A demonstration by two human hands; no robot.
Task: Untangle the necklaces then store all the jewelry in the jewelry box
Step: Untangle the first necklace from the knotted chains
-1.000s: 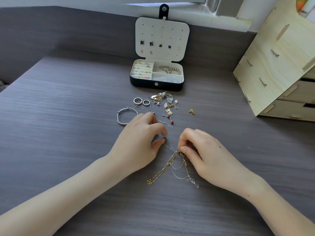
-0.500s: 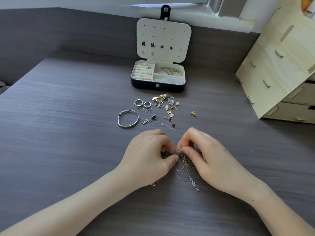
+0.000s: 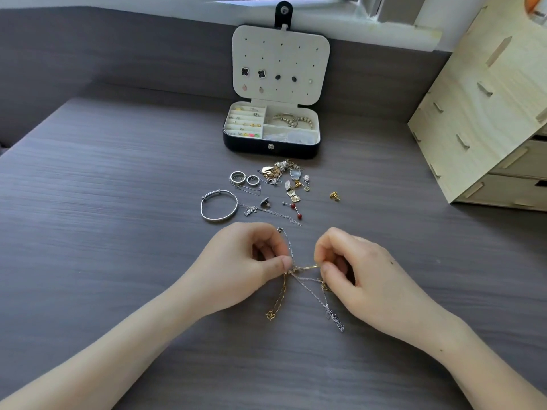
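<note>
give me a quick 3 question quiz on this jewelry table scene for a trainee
1. True or false: the jewelry box has its lid shut.
2. Which lies nearest the left hand? A) silver bangle B) gold earring C) wooden drawer unit
3. What do both hands pinch between them?

Key:
1. False; the lid stands open, with earrings pinned to its inside.
2. A
3. The tangled necklaces, gold and silver chains knotted together, with loose ends trailing on the table toward the person. The right hand pinches the other side of the knot.
</note>
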